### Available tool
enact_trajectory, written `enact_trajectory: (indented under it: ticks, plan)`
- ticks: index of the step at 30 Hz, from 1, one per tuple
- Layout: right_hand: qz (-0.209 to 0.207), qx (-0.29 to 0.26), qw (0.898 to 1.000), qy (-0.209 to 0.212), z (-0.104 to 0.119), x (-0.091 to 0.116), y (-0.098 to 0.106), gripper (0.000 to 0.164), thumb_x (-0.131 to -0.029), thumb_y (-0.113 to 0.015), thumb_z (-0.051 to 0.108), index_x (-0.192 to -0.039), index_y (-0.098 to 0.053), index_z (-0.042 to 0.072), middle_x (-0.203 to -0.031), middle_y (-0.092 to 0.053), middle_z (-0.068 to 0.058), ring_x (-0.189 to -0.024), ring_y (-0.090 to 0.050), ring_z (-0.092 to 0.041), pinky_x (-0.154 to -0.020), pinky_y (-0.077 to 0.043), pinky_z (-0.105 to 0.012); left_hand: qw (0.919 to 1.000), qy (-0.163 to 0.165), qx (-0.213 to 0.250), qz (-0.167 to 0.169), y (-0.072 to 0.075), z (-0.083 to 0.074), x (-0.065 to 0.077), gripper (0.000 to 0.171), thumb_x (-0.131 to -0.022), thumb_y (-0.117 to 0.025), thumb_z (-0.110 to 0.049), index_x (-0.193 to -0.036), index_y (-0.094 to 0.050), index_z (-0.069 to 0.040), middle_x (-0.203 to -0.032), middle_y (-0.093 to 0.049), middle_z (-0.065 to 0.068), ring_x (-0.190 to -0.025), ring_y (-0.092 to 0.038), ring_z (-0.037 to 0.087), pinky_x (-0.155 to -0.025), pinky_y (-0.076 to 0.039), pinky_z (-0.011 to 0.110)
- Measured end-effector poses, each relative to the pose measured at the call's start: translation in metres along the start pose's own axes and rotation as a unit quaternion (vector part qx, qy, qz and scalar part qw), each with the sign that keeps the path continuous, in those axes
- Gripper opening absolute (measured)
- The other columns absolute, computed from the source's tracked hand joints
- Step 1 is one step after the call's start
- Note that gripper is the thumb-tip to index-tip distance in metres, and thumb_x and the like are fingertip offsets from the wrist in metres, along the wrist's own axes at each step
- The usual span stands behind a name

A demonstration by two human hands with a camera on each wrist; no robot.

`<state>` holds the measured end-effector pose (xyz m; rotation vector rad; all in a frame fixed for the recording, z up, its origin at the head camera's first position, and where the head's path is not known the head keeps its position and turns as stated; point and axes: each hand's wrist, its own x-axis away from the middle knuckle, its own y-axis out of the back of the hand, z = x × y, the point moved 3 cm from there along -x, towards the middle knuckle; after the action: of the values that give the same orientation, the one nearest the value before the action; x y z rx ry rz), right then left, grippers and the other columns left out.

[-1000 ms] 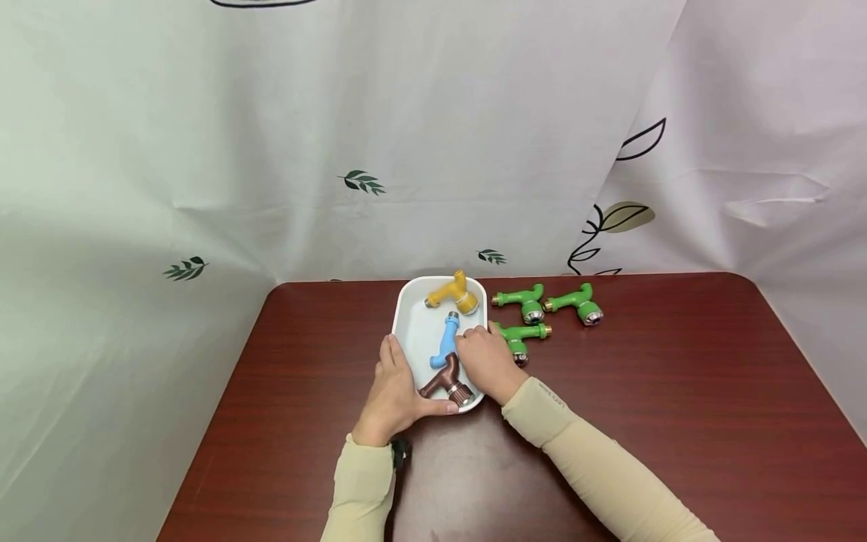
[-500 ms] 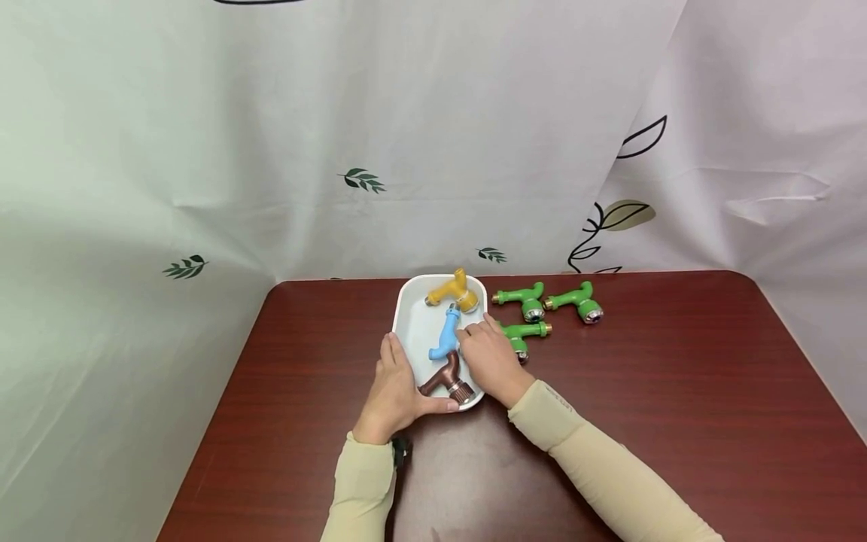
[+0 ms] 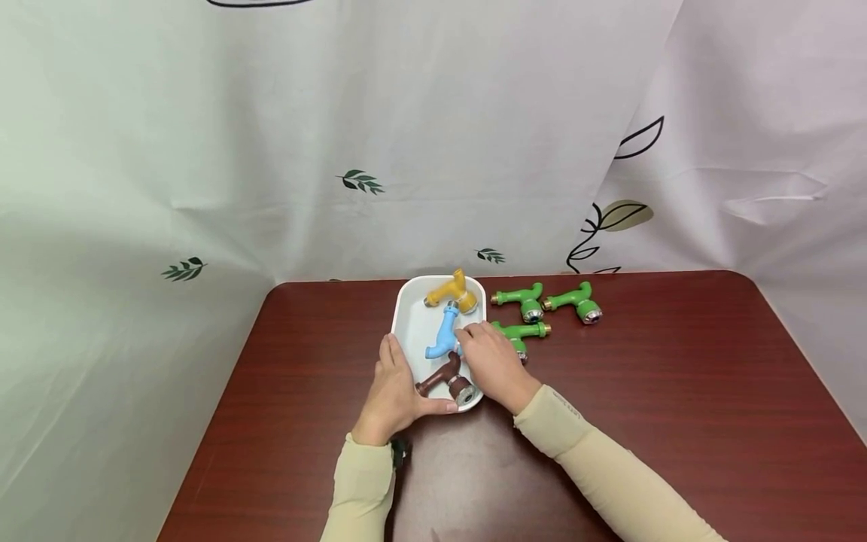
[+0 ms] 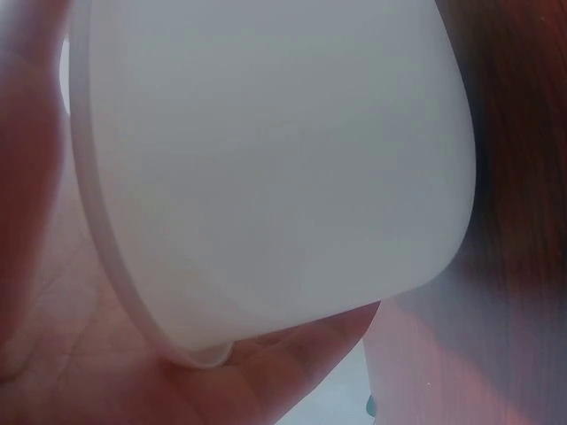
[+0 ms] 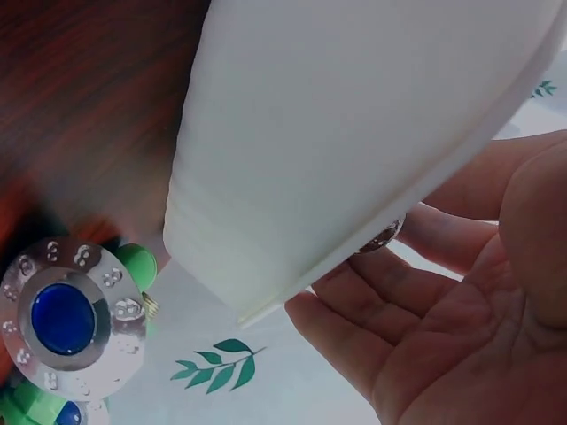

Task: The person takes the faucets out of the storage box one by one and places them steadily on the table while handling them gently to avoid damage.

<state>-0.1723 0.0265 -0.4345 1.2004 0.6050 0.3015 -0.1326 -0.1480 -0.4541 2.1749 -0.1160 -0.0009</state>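
A white tray (image 3: 410, 316) lies lengthwise on the table with three taps in it. The yellow tap (image 3: 450, 290) is at the far end. A light blue tap (image 3: 443, 336) lies in the middle, and my right hand (image 3: 496, 367) reaches over the tray's right rim and holds it by its knob end. In the right wrist view, a shiny bit of that knob (image 5: 384, 235) shows between the fingers. Nearest me is the brown tap (image 3: 440, 375), its round knob face up. My left hand (image 3: 396, 393) grips the tray's near left corner, thumb along the near rim, fingers against the side wall.
Three green taps lie on the table right of the tray: one far green tap (image 3: 520, 298), another green tap (image 3: 576, 301) beside it, and a nearer green tap (image 3: 523, 331) partly behind my right hand. The dark red table (image 3: 650, 406) ends at a white patterned curtain (image 3: 433, 135).
The blue tap has shifted slightly left and away from me, with my right hand on it. The brown tap has rolled so its knob face shows. My left hand stays on the tray.
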Motion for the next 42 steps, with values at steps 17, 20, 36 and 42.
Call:
enact_trajectory:
  ticks: [17, 20, 36, 42]
  plan:
    - [-0.002, -0.069, 0.997, -0.035, 0.000, 0.005, 0.011, 0.045, -0.088, -0.075, 0.000, -0.129, -0.061, -0.010, -0.120, -0.062, -0.023, -0.113, -0.056, -0.036, -0.095, -0.051, -0.044, 1.0000, -0.007, 0.001, -0.003, 0.000, 0.000, 0.001, 0.154, -0.054, -0.096, -0.056, -0.151, -0.002, 0.019, -0.158, -0.008, 0.037, -0.141, -0.024, 0.055, -0.110, -0.036, 0.056]
    - [-0.008, -0.078, 0.996, -0.038, 0.000, 0.006, 0.013, 0.045, -0.088, -0.075, 0.000, -0.129, -0.061, -0.011, -0.120, -0.062, -0.024, -0.112, -0.056, -0.036, -0.095, -0.051, -0.044, 1.0000, -0.008, 0.000, -0.005, -0.001, 0.001, 0.001, 0.154, -0.054, -0.096, -0.056, -0.151, -0.003, 0.020, -0.158, -0.009, 0.038, -0.141, -0.025, 0.055, -0.110, -0.036, 0.056]
    - [-0.040, -0.073, 0.995, -0.048, -0.001, 0.016, 0.017, 0.045, -0.088, -0.076, 0.003, -0.129, -0.062, -0.008, -0.120, -0.062, -0.021, -0.110, -0.058, -0.034, -0.090, -0.053, -0.044, 0.9999, -0.012, -0.004, -0.008, -0.001, 0.002, 0.000, 0.155, -0.053, -0.096, -0.056, -0.151, -0.004, 0.020, -0.157, -0.010, 0.038, -0.141, -0.026, 0.055, -0.109, -0.037, 0.056]
    - [-0.049, -0.081, 0.994, -0.060, -0.001, 0.019, 0.022, 0.045, -0.090, -0.075, 0.006, -0.130, -0.061, -0.008, -0.119, -0.062, -0.021, -0.108, -0.061, -0.035, -0.090, -0.053, -0.047, 0.9999, -0.012, -0.007, -0.008, -0.001, 0.001, 0.000, 0.155, -0.053, -0.096, -0.056, -0.151, -0.004, 0.020, -0.157, -0.010, 0.037, -0.141, -0.026, 0.055, -0.109, -0.037, 0.055]
